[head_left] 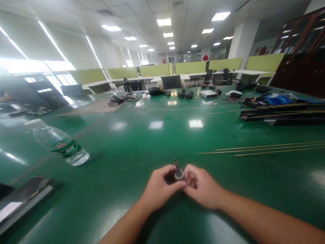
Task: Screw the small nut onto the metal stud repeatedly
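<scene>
Near the front of the table, my left hand (161, 188) holds a small metal part (179, 175) between thumb and fingers. The part has a dark round body, a silvery collar and a thin brownish stem pointing up; its exact kind cannot be made out. My right hand (203, 186) is close against its right side, fingers curled in and thumb drawn toward them. Whatever the right fingertips grip, if anything, is hidden. Both hands meet at the part, and the left thumb tip lies across its front.
A clear water bottle (62, 144) lies or leans at the left, above a dark flat case (25, 200). Thin brass-coloured rods (266, 148) lie on the right of the green table (142, 145). Black channels (291, 115) and a blue item (279, 99) sit behind them, with small electronics (186, 95) farther back.
</scene>
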Demonstrator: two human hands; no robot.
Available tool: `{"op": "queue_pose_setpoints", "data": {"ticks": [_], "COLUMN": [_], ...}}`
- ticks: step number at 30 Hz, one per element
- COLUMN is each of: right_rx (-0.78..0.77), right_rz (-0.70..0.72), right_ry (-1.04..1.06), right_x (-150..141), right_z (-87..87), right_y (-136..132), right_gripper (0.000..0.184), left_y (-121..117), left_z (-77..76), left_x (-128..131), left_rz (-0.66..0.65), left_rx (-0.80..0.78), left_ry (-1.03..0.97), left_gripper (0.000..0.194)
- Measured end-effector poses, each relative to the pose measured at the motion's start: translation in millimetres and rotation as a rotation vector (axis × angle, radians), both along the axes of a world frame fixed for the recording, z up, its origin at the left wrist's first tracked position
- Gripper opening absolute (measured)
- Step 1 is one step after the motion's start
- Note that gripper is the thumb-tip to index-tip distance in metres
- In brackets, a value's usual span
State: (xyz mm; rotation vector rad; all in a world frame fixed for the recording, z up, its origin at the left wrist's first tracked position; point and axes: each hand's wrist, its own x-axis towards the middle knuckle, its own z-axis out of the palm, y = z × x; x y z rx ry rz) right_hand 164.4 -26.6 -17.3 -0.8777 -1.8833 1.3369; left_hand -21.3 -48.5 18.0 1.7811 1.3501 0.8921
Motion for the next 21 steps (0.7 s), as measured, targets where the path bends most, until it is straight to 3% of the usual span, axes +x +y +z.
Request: {"op": "queue_pose_setpoints", "data": {"ticks": [10, 21], "right_rx": [0.052, -0.013], "right_rz": [-0.006, -0.047], "right_ry": [-0.121, -0.006], "right_x": [1, 0], "right_z": [3.6, 5.1], "right_y": [-1, -1], "right_gripper": [0.023, 0.037], "left_y": [-2, -3], "left_z": [-1.0, 3.1], "left_x": [-3, -14], "left_rz": [0.073, 0.068], "left_rx": [0.090, 0.324], "left_ry": [-0.098, 0.108], "left_gripper": [0.024, 0.021]}}
